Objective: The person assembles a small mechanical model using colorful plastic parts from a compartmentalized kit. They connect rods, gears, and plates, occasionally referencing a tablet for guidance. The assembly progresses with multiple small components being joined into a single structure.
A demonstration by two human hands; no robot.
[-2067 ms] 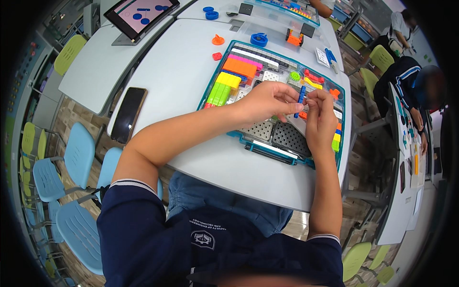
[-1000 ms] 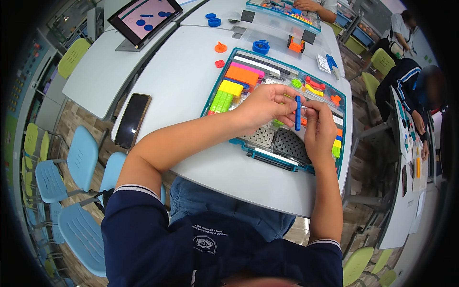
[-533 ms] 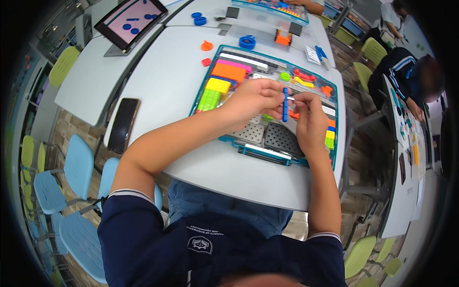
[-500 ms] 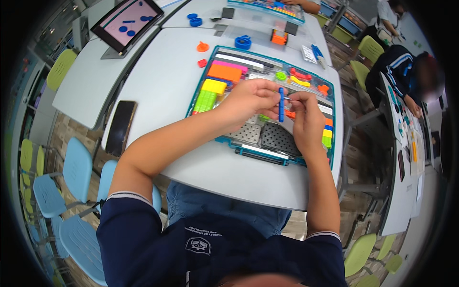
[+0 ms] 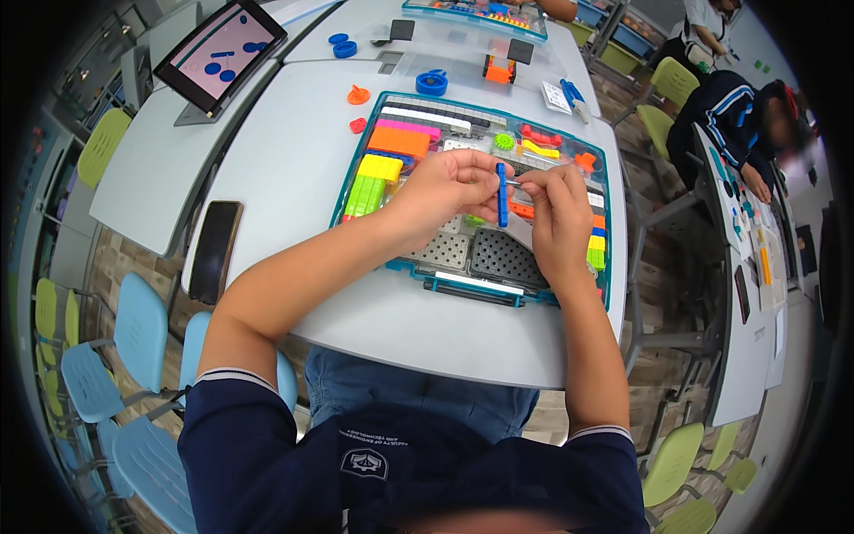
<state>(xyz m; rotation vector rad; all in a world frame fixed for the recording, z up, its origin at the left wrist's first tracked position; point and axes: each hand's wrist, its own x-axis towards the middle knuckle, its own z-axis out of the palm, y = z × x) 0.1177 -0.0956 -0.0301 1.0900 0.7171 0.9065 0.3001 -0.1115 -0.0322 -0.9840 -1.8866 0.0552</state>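
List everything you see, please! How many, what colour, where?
Bar: 1, blue, centre
Thin rod: 1, greyish, at the bar
Tables: several, white, centre and sides
Parts case: 1, clear and teal, centre table
Bricks: many, mixed colours, in the case
Round parts: 3, blue, beyond the case
Cone piece: 1, orange, left of case
Square piece: 1, red, beside it
Phone: 1, black, centre table's left edge
Screen: 1, dark-framed, left table
Card: 1, white, beyond case
Chairs: several, light blue and green, both sides
Other people: several, mixed clothing, right and top
Shirt: 1, dark blue, bottom
Left hand: 1, bare, holding bar
Right hand: 1, bare, pinching rod
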